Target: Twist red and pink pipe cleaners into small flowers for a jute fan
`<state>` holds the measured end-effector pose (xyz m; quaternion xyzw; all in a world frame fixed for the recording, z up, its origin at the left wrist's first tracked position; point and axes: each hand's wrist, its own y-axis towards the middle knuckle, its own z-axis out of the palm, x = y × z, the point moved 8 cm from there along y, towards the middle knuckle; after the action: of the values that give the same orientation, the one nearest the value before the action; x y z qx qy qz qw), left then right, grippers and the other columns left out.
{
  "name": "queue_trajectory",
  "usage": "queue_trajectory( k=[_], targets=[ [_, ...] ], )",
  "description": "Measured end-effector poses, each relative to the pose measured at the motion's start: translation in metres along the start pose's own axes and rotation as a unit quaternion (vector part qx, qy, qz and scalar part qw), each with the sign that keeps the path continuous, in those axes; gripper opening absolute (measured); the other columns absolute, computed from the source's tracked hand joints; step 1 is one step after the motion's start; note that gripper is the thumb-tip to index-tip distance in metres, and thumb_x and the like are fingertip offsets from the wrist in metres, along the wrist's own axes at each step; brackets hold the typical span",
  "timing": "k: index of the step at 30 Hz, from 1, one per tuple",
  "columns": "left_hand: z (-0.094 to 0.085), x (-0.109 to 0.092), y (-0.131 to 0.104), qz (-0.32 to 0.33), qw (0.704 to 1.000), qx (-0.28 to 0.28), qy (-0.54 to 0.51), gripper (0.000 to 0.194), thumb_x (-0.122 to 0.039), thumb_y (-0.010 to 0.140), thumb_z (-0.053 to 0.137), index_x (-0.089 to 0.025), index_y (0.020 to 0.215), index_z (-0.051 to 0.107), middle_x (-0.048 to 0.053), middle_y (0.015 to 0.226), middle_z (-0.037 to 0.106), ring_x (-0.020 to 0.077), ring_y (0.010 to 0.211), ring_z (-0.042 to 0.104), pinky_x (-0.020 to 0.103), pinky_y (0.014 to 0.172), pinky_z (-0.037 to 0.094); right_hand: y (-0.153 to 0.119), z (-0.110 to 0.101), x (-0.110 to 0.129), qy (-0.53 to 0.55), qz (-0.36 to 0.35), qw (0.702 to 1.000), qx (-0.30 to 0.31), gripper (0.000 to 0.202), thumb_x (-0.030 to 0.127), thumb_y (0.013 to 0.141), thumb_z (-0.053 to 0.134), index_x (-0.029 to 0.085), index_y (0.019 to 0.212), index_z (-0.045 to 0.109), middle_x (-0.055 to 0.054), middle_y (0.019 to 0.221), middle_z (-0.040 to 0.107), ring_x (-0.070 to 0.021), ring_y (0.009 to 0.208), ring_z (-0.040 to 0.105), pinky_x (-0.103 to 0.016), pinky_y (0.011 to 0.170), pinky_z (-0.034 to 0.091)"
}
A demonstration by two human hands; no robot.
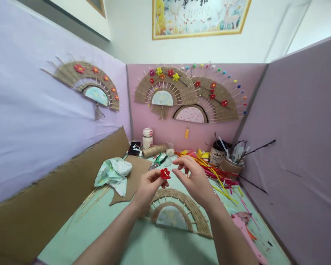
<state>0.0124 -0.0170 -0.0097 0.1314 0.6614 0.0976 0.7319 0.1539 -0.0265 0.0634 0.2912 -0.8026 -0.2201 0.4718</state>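
Observation:
A small red pipe-cleaner flower (165,173) with a pale centre is pinched between the thumb and fingers of my left hand (151,181). Just to its right hovers my right hand (191,175), thumb and forefinger apart, nothing visible between them. Below both hands a twine-woven fan (191,204) lies on the green table, its half-round centre (171,216) covered in pale patterned cloth. My forearms hide parts of its edges.
Green-handled pliers (160,160) and a twine roll (154,150) lie behind my hands. Crumpled cloth (114,173) rests on cardboard (138,171) at left. Coloured pipe cleaners (209,167), a cup of sticks (231,166) and a pink glue gun (244,230) are at right. Finished fans (165,82) hang behind.

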Motion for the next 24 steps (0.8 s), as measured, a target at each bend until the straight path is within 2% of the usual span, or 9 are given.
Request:
queue_trajectory(
  k=[5,9,12,15,18,24],
  targets=[
    [-0.001,0.012,-0.013,0.037,0.994,-0.093,-0.032,0.016,-0.033,0.073,0.067,-0.017,0.075,0.069,0.001,0.06,0.062,0.0118,0.059,0.052,0.024,0.059,0.042,-0.009,-0.004,0.03,-0.094,-0.077,0.991,0.064,0.008,0.02,0.084,0.055,0.022,0.089,0.061,-0.004,0.09,0.061,-0.0189,0.087,0.054,-0.031,0.077,0.041],
    [-0.004,0.014,-0.018,0.06,0.988,-0.139,-0.018,0.016,-0.032,0.071,0.068,-0.016,0.071,0.069,-0.002,0.057,0.056,0.0107,0.058,0.047,0.023,0.058,0.038,-0.012,0.002,0.039,-0.134,-0.117,0.98,0.086,0.009,0.02,0.085,0.054,0.021,0.086,0.063,-0.005,0.09,0.062,-0.0201,0.09,0.054,-0.032,0.079,0.041],
    [-0.01,0.021,-0.02,0.052,0.984,-0.169,-0.018,0.019,-0.035,0.071,0.068,-0.016,0.069,0.068,-0.002,0.057,0.054,0.0098,0.057,0.045,0.023,0.057,0.036,-0.012,0.007,0.04,-0.159,-0.139,0.973,0.088,0.01,0.018,0.084,0.055,0.021,0.088,0.063,-0.006,0.092,0.061,-0.0199,0.09,0.053,-0.033,0.08,0.042],
    [-0.016,0.034,-0.02,0.033,0.982,-0.182,-0.025,0.024,-0.038,0.07,0.068,-0.015,0.07,0.067,-0.002,0.06,0.057,0.0096,0.055,0.045,0.023,0.056,0.035,-0.012,0.015,0.037,-0.183,-0.153,0.966,0.098,0.011,0.016,0.084,0.055,0.02,0.089,0.064,-0.006,0.093,0.06,-0.0195,0.09,0.053,-0.032,0.08,0.042],
    [-0.018,0.041,-0.022,0.029,0.984,-0.174,-0.018,0.025,-0.04,0.071,0.067,-0.015,0.068,0.065,-0.003,0.056,0.053,0.009,0.052,0.042,0.022,0.054,0.034,-0.011,0.028,0.033,-0.196,-0.16,0.959,0.127,0.01,0.015,0.084,0.055,0.019,0.087,0.064,-0.006,0.092,0.059,-0.0184,0.09,0.053,-0.031,0.078,0.043],
    [-0.016,0.043,-0.029,0.032,0.986,-0.16,-0.012,0.023,-0.034,0.073,0.064,-0.015,0.062,0.058,-0.005,0.052,0.046,0.0086,0.051,0.039,0.021,0.052,0.031,-0.011,0.048,0.027,-0.207,-0.159,0.953,0.153,0.009,0.017,0.084,0.056,0.018,0.083,0.065,-0.005,0.086,0.059,-0.0171,0.085,0.053,-0.028,0.073,0.043]
  ],
)
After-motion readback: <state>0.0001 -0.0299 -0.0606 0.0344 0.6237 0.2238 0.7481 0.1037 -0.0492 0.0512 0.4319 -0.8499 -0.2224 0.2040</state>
